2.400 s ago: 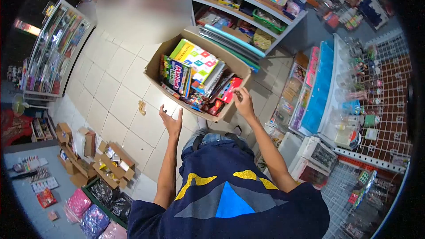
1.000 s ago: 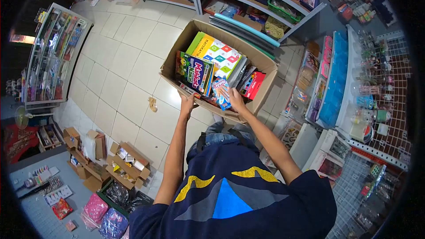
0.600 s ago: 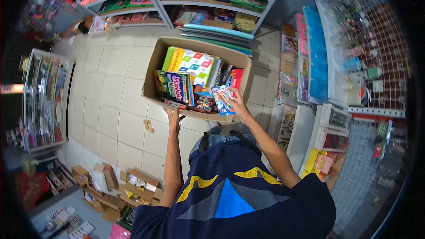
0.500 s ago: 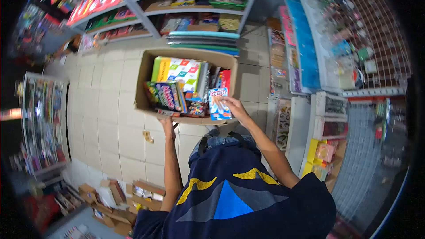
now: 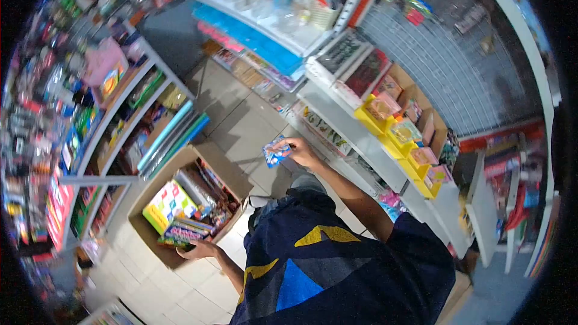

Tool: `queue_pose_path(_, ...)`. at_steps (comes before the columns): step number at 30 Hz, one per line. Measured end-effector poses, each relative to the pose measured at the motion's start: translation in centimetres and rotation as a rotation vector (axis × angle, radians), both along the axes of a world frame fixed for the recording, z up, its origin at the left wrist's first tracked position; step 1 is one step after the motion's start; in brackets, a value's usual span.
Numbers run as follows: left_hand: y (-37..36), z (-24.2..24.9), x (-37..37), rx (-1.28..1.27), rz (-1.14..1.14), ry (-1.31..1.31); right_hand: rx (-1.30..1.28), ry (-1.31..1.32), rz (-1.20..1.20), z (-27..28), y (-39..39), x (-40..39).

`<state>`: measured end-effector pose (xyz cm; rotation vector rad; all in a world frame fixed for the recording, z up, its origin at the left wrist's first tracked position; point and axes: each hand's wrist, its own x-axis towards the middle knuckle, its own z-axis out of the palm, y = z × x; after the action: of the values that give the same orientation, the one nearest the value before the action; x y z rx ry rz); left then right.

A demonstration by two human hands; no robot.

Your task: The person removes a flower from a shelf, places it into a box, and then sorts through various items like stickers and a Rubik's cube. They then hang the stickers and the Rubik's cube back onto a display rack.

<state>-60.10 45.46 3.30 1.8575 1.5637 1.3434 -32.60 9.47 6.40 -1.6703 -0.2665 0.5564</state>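
In the head view, a cardboard box [image 5: 233, 176] filled with packaged goods is at the lower left, its near edge held by my left hand [image 5: 200, 250]. A boxed item with a coloured checker pattern [image 5: 174, 204], a purple-and-green pack [image 5: 180, 233] and several other packets lie inside. My right hand [image 5: 301, 151] pinches a small blue printed packet [image 5: 276, 155], outside the box and to its right. Motion blur hides the packet's print.
Shelves of goods [image 5: 114, 138] curve along the left. A grey shelf [image 5: 385, 138] on the right carries yellow display trays [image 5: 391, 138]. Glassware [image 5: 283, 0] stands on a rack at the top. Tiled floor [image 5: 232, 120] shows beyond the box.
The view has turned right, so the box now appears lower left. My right hand has carried the blue packet from over the box to outside it on the right. My left hand remains at the box.
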Motion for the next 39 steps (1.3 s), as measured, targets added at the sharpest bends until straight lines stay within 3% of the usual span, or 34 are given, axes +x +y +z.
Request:
queue_pose_path(1,0.5,-0.9,1.0,0.019,-0.087,0.040,-0.140,-0.040,-0.099,-1.3,-1.8,0.1)
queue_pose_path(3,-0.8,2.4,5.2,-0.088,-0.255,0.087,-0.405,-0.055,-0.252,3.0,-4.7,-0.1)
queue_pose_path(4,-0.6,1.3,6.5,0.033,-0.380,0.107,-0.359,-0.296,-0.311,2.5,-6.3,0.3)
queue_pose_path(6,-2.1,1.7,10.1,-0.054,-0.556,-0.017,-0.281,-0.778,-0.410,0.4,-10.0,0.9)
queue_pose_path(10,-4.8,1.0,16.2,-0.152,-0.878,-0.076,0.147,0.191,-0.597,5.7,-15.6,-0.4)
queue_pose_path(11,-4.4,-1.2,17.2,-0.338,-0.991,-0.170,0.292,0.300,-0.638,6.4,-16.9,-0.8)
queue_pose_path(12,-7.2,0.5,18.6,-0.369,-0.983,-0.234,0.501,0.350,-0.668,6.9,-17.9,-1.1)
queue_pose_path(14,-6.8,-3.3,20.0,-0.337,-1.040,-0.122,0.918,0.436,-0.705,7.7,-20.1,-1.5)
queue_pose_path(18,-9.7,-2.2,21.3,-0.077,-0.927,0.533,1.175,0.404,-0.826,5.4,-26.2,-1.7)
queue_pose_path(19,-9.7,-2.7,21.2,-0.013,-0.859,0.629,0.812,0.079,-0.866,3.1,-28.5,-2.5)
queue_pose_path(21,-9.5,-3.5,21.1,0.091,-0.854,0.707,0.774,-0.034,-1.000,1.5,-33.0,-2.5)
queue_pose_path(24,-7.7,-5.6,20.8,0.161,-0.901,0.692,1.129,0.047,-1.162,4.7,-38.1,-1.1)
queue_pose_path(27,-7.3,-6.0,20.3,0.142,-0.959,0.565,0.872,-0.065,-1.275,9.5,-40.5,-0.2)
queue_pose_path(29,-8.1,-4.9,20.3,0.110,-0.955,0.492,0.730,-0.069,-1.198,8.9,-44.8,-0.2)
queue_pose_path(30,-8.7,-3.8,20.4,0.099,-0.951,0.458,0.771,-0.028,-1.139,2.5,-51.3,-0.3)
queue_pose_path(32,-9.1,-2.4,20.4,0.094,-0.992,0.433,0.386,0.014,-1.439,3.1,-51.8,1.1)
queue_pose_path(35,-9.3,-2.1,20.3,0.109,-1.054,0.462,0.340,0.030,-1.512,2.9,-53.1,2.6)
queue_pose_path(39,-10.4,-0.3,20.8,0.044,-1.079,0.485,-0.188,0.295,-1.431,4.4,-52.0,4.6)
